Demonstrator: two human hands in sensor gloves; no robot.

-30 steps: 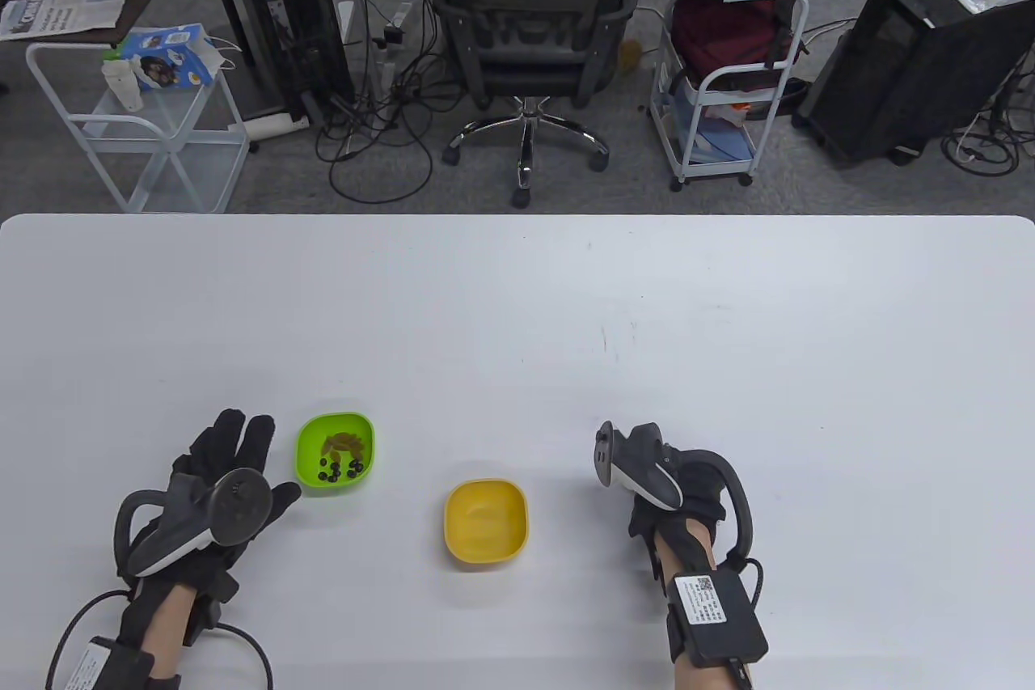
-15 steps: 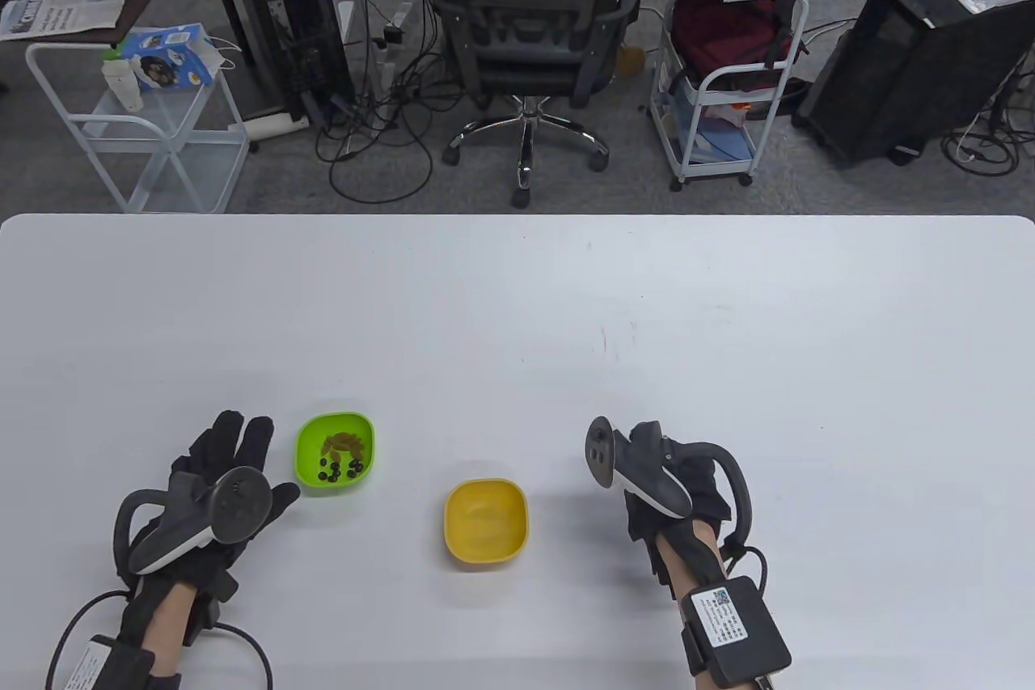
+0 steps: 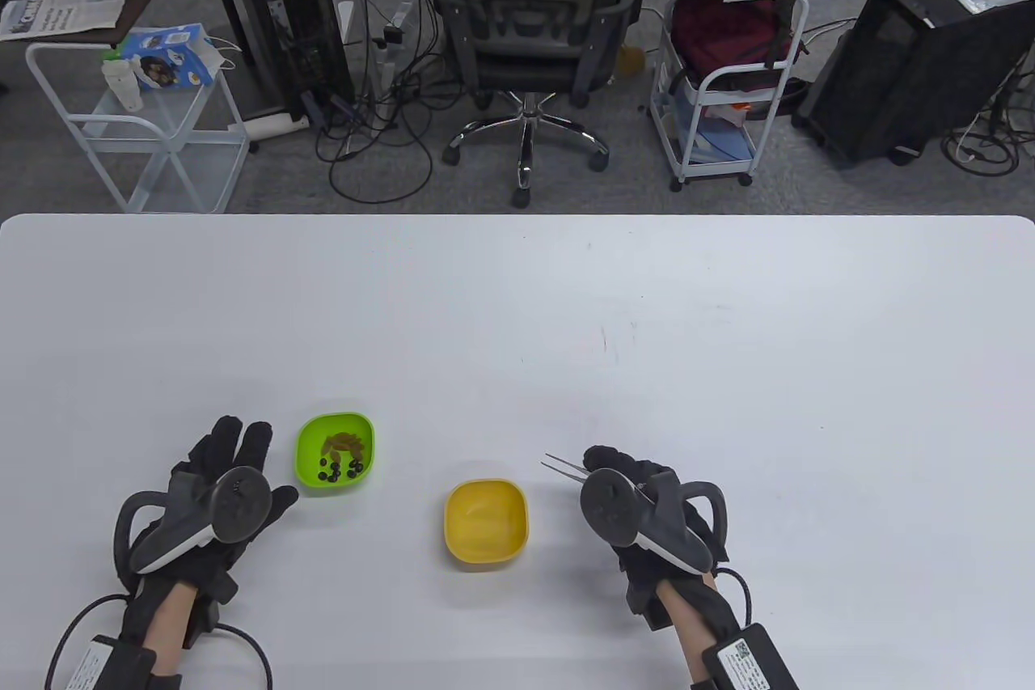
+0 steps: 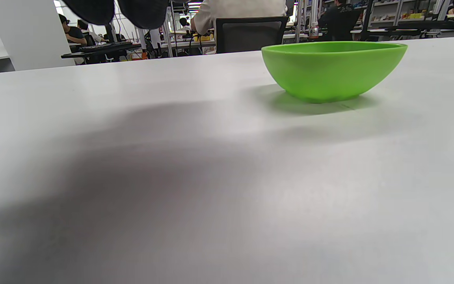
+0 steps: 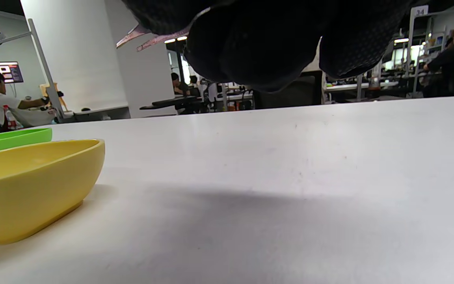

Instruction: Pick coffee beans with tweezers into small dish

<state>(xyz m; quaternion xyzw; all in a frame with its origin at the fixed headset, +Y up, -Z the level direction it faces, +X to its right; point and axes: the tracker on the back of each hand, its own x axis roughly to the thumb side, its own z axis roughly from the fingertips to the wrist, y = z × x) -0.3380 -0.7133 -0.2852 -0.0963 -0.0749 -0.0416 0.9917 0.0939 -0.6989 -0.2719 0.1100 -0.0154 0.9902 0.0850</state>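
A green dish (image 3: 335,450) holds several dark coffee beans (image 3: 340,470) and some brown bits; it also shows in the left wrist view (image 4: 331,70). An empty yellow dish (image 3: 486,520) sits to its right, also in the right wrist view (image 5: 30,185). My right hand (image 3: 627,492) grips metal tweezers (image 3: 563,467) whose tips point left, just right of the yellow dish and above the table; they show in the right wrist view (image 5: 148,37). My left hand (image 3: 226,471) rests open on the table just left of the green dish, holding nothing.
The white table (image 3: 517,302) stretches far behind the dishes. Beyond its far edge stand an office chair (image 3: 530,35), wire carts (image 3: 141,120) and a computer tower (image 3: 914,51).
My right hand has turned and moved down and slightly left; the tweezers now show, pointing left toward the yellow dish. The left hand and both dishes have not moved.
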